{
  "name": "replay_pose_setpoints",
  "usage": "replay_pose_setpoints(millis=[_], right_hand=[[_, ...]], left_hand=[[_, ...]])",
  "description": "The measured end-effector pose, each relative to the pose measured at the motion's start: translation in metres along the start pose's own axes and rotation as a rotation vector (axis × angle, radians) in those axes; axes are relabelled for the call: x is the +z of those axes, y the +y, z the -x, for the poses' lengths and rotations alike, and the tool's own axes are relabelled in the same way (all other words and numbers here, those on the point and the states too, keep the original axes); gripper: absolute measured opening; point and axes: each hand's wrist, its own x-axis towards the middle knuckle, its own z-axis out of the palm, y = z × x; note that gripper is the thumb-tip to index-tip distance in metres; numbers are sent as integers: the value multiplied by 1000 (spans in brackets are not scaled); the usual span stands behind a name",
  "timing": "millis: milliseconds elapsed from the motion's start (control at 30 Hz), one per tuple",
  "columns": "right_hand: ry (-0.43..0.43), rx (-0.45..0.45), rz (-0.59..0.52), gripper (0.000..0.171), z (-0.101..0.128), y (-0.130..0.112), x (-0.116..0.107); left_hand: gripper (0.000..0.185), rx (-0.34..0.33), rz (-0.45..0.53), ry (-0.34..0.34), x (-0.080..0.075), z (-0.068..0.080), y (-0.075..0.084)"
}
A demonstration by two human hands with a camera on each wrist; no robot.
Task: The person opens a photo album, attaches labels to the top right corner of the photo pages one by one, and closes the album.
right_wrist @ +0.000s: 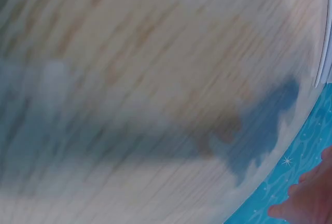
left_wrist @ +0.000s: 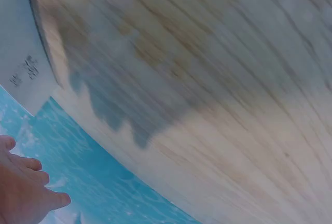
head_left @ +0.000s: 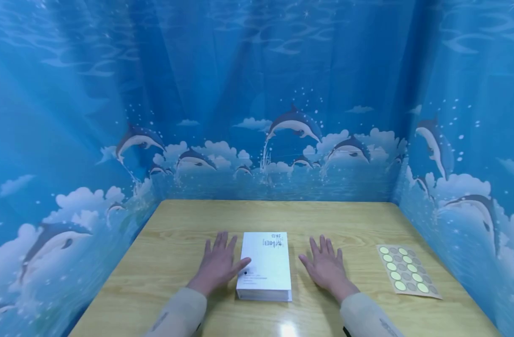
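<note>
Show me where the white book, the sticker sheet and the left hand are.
white book (head_left: 266, 264): head view, middle of its cover.
sticker sheet (head_left: 407, 270): head view, centre of the sheet.
left hand (head_left: 218, 264): head view, back of the hand.

Both forearms are extended forward, sleeved to the wrists. The left hand is laid flat, palm down, fingers straight and slightly spread, thumb angled inward. The right hand is laid likewise, fingers spread.
</note>
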Motion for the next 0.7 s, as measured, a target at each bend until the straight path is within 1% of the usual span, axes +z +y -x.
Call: replay_pose_setpoints(millis=[200, 433, 500, 600, 700], right_hand=[[-3, -5, -31, 74, 2, -3, 1], [-3, -17, -55, 71, 3, -10, 4], [-4, -21, -56, 70, 4, -12, 5], [-10, -24, -57, 70, 4, -15, 7], [-19, -25, -63, 70, 4, -17, 8]], left_hand=[[92, 48, 8, -8, 1, 3, 14], [95, 110, 5, -18, 3, 8, 28], [98, 126, 13, -32, 4, 10, 33], [103, 139, -3, -64, 6, 12, 40], [108, 139, -20, -88, 9, 14, 47]])
